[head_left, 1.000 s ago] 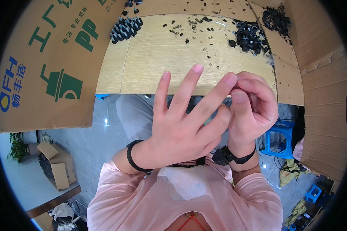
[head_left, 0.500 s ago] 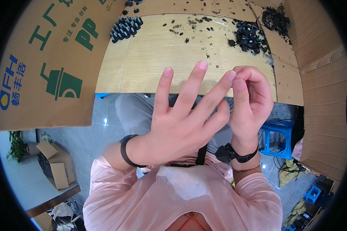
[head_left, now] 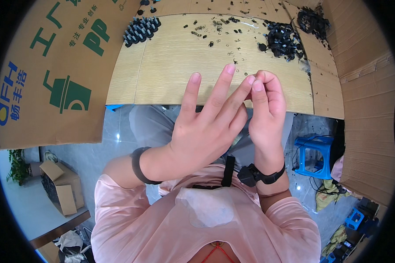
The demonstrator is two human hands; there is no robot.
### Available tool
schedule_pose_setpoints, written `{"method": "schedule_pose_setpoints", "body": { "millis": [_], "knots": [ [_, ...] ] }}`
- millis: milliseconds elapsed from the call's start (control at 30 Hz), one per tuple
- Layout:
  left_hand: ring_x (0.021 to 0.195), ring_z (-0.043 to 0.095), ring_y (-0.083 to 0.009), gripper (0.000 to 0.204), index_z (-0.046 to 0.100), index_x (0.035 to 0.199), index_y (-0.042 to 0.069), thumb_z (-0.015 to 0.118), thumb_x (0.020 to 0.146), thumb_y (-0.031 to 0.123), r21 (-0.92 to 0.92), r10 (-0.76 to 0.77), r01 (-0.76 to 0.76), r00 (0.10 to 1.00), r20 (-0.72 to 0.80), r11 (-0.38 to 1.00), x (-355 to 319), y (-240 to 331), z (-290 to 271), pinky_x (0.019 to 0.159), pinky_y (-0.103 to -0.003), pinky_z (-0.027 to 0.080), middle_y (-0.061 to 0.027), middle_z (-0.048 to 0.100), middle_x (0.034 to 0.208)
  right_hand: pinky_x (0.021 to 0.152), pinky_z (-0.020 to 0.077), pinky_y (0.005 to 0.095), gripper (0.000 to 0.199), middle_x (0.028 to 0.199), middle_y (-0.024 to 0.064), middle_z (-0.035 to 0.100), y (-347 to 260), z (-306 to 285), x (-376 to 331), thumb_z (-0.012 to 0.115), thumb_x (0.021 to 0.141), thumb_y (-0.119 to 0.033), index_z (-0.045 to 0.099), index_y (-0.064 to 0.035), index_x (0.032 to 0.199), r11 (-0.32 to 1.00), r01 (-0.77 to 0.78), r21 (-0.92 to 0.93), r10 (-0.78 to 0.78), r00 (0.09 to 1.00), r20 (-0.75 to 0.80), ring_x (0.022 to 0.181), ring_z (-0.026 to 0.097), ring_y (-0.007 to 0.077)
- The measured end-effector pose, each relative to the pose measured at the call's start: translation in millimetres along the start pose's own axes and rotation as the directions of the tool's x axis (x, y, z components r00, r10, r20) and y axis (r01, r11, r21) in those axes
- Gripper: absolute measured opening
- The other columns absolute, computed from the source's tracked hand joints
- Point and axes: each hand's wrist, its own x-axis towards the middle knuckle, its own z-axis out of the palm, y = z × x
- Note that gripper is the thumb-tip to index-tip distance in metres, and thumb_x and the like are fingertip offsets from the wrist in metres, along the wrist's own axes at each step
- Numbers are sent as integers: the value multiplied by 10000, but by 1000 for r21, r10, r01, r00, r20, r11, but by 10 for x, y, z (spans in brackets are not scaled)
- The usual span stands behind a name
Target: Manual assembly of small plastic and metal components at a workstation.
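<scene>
My left hand (head_left: 202, 127), back upward, is raised at the near edge of the table (head_left: 171, 79). Three of its fingers stretch out apart, while another digit bends inward with its tip hidden. My right hand (head_left: 267, 111) is pinched, thumb against index finger, right at one of the left fingertips. Whatever lies between the fingers is too small or hidden to make out. Beyond the hands, tiny dark rings and clips (head_left: 235, 60) and small springs (head_left: 199, 33) lie scattered. Black knobs with metal studs (head_left: 140, 31) stand grouped at the far left; a pile of black parts (head_left: 283, 41) sits at the far right.
A large printed cardboard box (head_left: 52, 79) borders the left side, and a cardboard wall (head_left: 368, 109) the right. More black parts (head_left: 314, 22) lie at the back right. A blue stool (head_left: 314, 158) stands below the table. An open carton (head_left: 63, 188) is at lower left.
The right hand, still pinched, has shifted left and slightly up, with the left hand's touching finger moving along. The left hand's bent digit is now tucked closer beneath.
</scene>
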Motion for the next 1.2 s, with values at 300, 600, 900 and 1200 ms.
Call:
{"method": "schedule_pose_setpoints", "body": {
  "millis": [300, 600, 900, 1200],
  "knots": [
    [1335, 404, -320, 282, 664, 966, 114, 652, 728, 265, -74, -42, 43, 999, 21, 996, -39, -28, 52, 1084, -632, 173, -3, 520, 1372, 635, 409, 181, 108, 831, -19, 487, 112, 42, 1, 468, 1000, -120, 465, -16, 1030, 991, 50, -122, -50, 999, -1, 721, 426, 28],
    [1337, 390, -347, 323, 669, 988, 94, 653, 717, 269, -159, -62, 72, 996, 65, 985, -54, -50, 11, 1090, -629, 150, -24, 484, 1404, 631, 404, 189, 87, 842, 0, 496, 164, 52, 8, 458, 995, -95, 458, -9, 1003, 974, 132, -184, -132, 991, 16, 722, 426, 41],
    [1247, 475, -362, 235, 609, 859, 78, 724, 686, 187, -412, -84, 105, 994, 68, 905, -33, -159, -111, 1054, -578, 273, -89, 540, 1343, 709, 418, 205, 65, 869, 18, 531, 88, -29, 31, 544, 942, -37, 513, -2, 988, 986, 161, -48, -162, 987, -8, 787, 479, 68],
    [891, 636, -302, 367, 403, 978, 54, 627, 778, -158, -946, -325, -92, 925, -196, 310, -109, -283, -56, 778, -394, 529, -198, 639, 928, 692, 449, 254, 100, 858, 106, 619, -260, -159, -31, 646, 810, 33, 617, 37, 905, 911, 338, -238, -314, 940, 134, 754, 561, 167]
  ]
}}
